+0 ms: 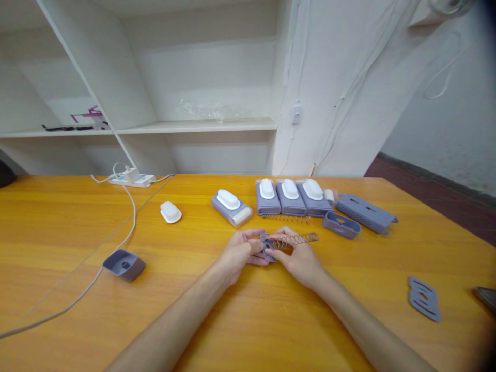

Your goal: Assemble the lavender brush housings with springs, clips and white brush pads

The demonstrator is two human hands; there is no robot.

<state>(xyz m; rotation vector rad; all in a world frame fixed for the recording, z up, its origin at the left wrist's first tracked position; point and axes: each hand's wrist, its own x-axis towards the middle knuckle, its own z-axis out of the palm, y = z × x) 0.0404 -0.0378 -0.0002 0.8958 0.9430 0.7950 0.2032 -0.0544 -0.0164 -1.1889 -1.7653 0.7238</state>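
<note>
My left hand (241,251) and my right hand (296,256) meet at the middle of the orange table (77,232). Between them sits a small purple plastic piece (267,249), pinched by my left fingers. My right fingers are closed round one end of a long metal coil spring (296,239), which sticks out to the right, its other end against the purple piece. A second spring (287,219) lies on the table just beyond my hands.
Behind my hands stand three purple holders with white caps (289,197), one more lying apart (231,206), a purple tray (341,225) and a perforated purple cover (366,213). A white cap (171,212), a purple cup (124,264), a power strip (132,179) with cable and a flat purple plate (424,298) lie around.
</note>
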